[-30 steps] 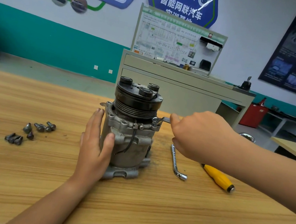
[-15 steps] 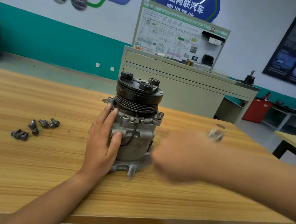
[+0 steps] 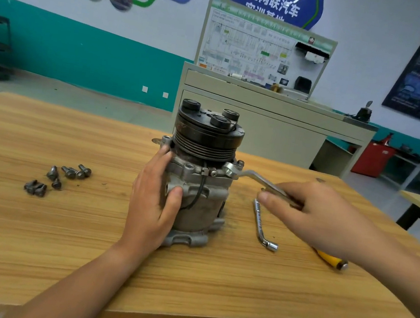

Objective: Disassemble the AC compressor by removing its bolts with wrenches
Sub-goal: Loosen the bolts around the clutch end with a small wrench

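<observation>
Head cam, only view. The AC compressor (image 3: 196, 191) stands upright on the wooden table (image 3: 58, 245), about mid-bench, w/ the pulley (image 3: 206, 137) on top. Your left hand (image 3: 154, 199) lies flat against the housing's left side, fingers straight up toward the flange and thumb across the front: a brace, not a clasp. Your right hand (image 3: 311, 212) is closed around the handle of the offset ring wrench (image 3: 251, 177). Its ring end sits over a flange bolt (image 3: 228, 170) on the right, just under the pulley. Can't tell if the ring is fully seated on the head. The loose bolts (image 3: 59, 179) lie in a small cluster well left of the unit. The L-shaped socket wrench (image 3: 261, 224) lies on the table just right of the base, below your right hand. The yellow-handled screwdriver (image 3: 331, 260) is mostly hidden under your right forearm. Judgement: the loosening stroke on this flange bolt is in progress and several bolts are out already. Risks from here:
1. If the ring is half on, it slips, rounds the head, and your knuckles hit the flange or table.
2. The unit is tall on a narrow base and your left hand is only pressing, so a hard pull may twist or tip it.
3. The handle sweep is low, so it could catch the L-wrench and knock it about.
4. The freed bolt may drop and roll off the edge.
</observation>
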### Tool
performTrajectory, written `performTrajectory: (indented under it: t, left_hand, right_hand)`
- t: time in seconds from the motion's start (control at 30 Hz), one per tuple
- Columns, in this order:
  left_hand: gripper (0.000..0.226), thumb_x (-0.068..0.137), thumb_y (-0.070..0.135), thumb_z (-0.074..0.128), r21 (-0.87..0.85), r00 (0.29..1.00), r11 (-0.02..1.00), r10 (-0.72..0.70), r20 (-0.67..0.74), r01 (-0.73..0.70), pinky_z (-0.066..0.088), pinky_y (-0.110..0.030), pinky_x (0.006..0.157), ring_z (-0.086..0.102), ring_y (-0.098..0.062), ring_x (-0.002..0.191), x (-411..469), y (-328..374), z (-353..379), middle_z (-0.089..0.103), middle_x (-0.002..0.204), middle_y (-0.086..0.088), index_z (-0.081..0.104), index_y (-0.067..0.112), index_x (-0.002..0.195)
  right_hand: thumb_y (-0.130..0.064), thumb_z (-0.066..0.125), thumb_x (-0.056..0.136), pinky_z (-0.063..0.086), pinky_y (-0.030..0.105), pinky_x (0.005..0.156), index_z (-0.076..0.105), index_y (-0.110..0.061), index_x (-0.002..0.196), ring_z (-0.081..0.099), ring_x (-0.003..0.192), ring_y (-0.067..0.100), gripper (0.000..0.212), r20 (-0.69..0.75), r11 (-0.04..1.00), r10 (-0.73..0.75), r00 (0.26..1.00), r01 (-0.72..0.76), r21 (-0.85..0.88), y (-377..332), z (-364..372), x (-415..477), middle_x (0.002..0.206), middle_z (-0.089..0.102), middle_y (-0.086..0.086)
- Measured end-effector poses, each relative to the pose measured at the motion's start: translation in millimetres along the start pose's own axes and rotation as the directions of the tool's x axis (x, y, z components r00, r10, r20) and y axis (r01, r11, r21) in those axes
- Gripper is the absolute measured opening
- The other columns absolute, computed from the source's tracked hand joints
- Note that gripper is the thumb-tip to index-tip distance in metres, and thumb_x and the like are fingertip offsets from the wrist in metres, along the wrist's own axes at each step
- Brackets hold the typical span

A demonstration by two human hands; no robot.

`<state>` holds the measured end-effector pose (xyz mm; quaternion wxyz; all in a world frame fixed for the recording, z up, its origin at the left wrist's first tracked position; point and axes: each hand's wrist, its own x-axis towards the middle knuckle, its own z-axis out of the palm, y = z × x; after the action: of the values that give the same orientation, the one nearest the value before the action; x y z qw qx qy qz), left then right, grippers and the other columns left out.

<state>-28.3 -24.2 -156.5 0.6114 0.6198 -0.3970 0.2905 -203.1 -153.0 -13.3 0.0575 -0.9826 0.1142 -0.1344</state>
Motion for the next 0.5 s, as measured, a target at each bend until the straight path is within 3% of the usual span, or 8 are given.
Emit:
performTrajectory:
  t: [0.03, 0.1, 0.2, 0.27, 0.37, 0.5]
  left_hand:
    - [0.051, 0.09, 0.031, 0.039, -0.003, 1.0, 1.0, -0.007, 0.004, 0.007, 0.022, -0.023, 0.113, 0.025, -0.001, 0.137, 0.4, 0.2, 0.0, 0.024, 0.145, 0.022, 0.025, 0.03, 0.139]
    - [0.05, 0.09, 0.033, 0.038, -0.019, 1.0, 1.0, -0.018, 0.008, 0.018, 0.021, -0.021, 0.113, 0.025, 0.002, 0.136, 0.0, 2.2, 0.6, 0.024, 0.145, 0.023, 0.023, 0.035, 0.138]
    - [0.05, 0.09, 0.034, 0.037, -0.014, 1.0, 1.0, -0.014, 0.011, 0.014, 0.02, -0.018, 0.112, 0.023, 0.005, 0.136, -0.3, 1.9, 1.4, 0.023, 0.144, 0.024, 0.021, 0.036, 0.138]
    - [0.051, 0.09, 0.034, 0.037, -0.016, 1.0, 1.0, -0.02, 0.01, 0.02, 0.021, -0.021, 0.113, 0.025, 0.001, 0.136, -0.3, 1.5, 1.5, 0.025, 0.145, 0.022, 0.021, 0.036, 0.138]
    - [0.051, 0.09, 0.031, 0.038, -0.013, 1.0, 1.0, -0.018, -0.001, 0.018, 0.022, -0.024, 0.113, 0.028, -0.006, 0.136, -0.3, 2.7, 1.7, 0.028, 0.145, 0.014, 0.023, 0.03, 0.138]
    - [0.05, 0.089, 0.03, 0.039, 0.01, 1.0, 1.0, -0.001, -0.006, 0.001, 0.021, -0.019, 0.112, 0.028, -0.004, 0.134, 2.1, 1.9, 1.6, 0.028, 0.143, 0.015, 0.025, 0.026, 0.138]
  right_hand:
    - [-0.067, 0.026, 0.075, 0.028, 0.02, 0.043, 0.061, -0.02, 0.075, 0.049, 0.052, 0.004, 0.059, -0.044, 0.999, 0.007, 0.999, -0.008, -0.041, 0.6, -1.1, 0.7, 0.05, 0.051, -0.011]
    - [-0.055, 0.025, 0.087, 0.041, 0.029, 0.056, 0.062, -0.024, 0.093, 0.053, 0.067, 0.01, 0.048, -0.093, 0.99, 0.017, 0.995, -0.03, -0.137, 1.5, -3.1, 3.6, 0.068, 0.058, -0.01]
    - [-0.042, 0.027, 0.097, 0.047, 0.033, 0.071, 0.044, -0.031, 0.126, 0.057, 0.087, 0.02, 0.036, -0.085, 0.95, 0.028, 0.996, -0.053, -0.308, 3.2, -2.6, 8.8, 0.096, 0.063, -0.002]
    - [-0.04, 0.026, 0.098, 0.05, 0.037, 0.076, 0.036, -0.033, 0.131, 0.058, 0.094, 0.025, 0.035, -0.092, 0.921, 0.024, 0.995, -0.058, -0.385, 4.0, 0.7, 11.3, 0.105, 0.063, 0.001]
    - [-0.037, 0.027, 0.099, 0.049, 0.033, 0.065, 0.038, -0.032, 0.127, 0.058, 0.082, 0.024, 0.031, -0.124, 0.901, 0.002, 0.992, -0.055, -0.429, 4.9, 5.3, 14.3, 0.093, 0.063, 0.0]
    - [-0.021, 0.039, 0.097, 0.028, 0.024, 0.041, 0.032, -0.033, 0.131, 0.039, 0.055, 0.017, 0.036, -0.191, 0.801, -0.02, 0.981, -0.099, -0.591, 6.7, 6.2, 21.9, 0.066, 0.049, -0.004]
